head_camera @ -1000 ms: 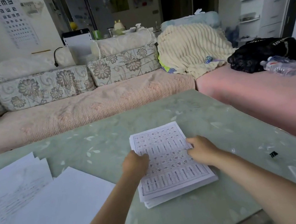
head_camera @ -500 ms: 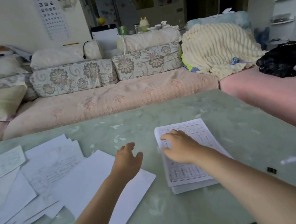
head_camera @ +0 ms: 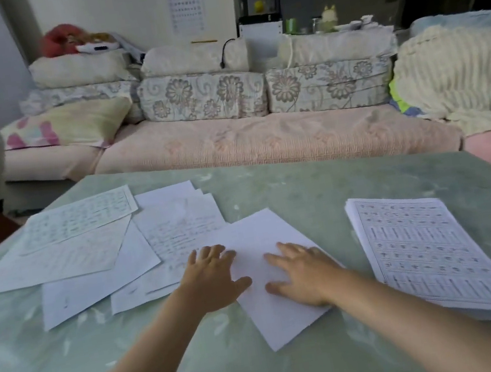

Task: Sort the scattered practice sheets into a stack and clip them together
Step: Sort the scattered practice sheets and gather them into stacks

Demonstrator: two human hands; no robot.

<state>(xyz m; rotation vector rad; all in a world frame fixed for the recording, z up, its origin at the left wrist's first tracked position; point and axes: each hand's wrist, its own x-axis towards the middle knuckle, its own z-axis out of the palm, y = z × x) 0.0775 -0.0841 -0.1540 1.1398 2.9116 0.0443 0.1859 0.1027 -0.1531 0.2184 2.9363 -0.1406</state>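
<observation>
so, going across the frame from its left edge to its right:

loose sheets [head_camera: 87, 252]: fanned and overlapping on the left half of the green table [head_camera: 286, 185], some printed with grids, some faintly handwritten, some blank side up. thin white paper, flat, sharp-cornered.

left hand [head_camera: 212, 279]: open, fingers spread, palm down at the left edge of the nearest blank sheet [head_camera: 265, 279]; it also seems to lie over the corner of a handwritten page. gripping nothing.

blank sheet: centre of the frame, lying askew, one corner pointing toward the bottom edge. both hands rest on it.

right hand [head_camera: 304, 271]: open and flat, fingers splayed, pressing on the sheet's right part. nothing pinched.

handling, as a judgement: single sheets are very light and limp, and will likely slide easily on this glossy tabletop, so a flat palm can drag one but lifting needs an edge. probably best to slide it until a corner can be lifted, then pinch it between thumb and fingers. careless gripping would crease it.

stack [head_camera: 441, 251]: right of frame, printed grid page on top, edges fairly square, thick enough to show a stepped side. heavier and stiffer as a block; best taken by both long edges.

clip: none that i can make out in this view.
</observation>
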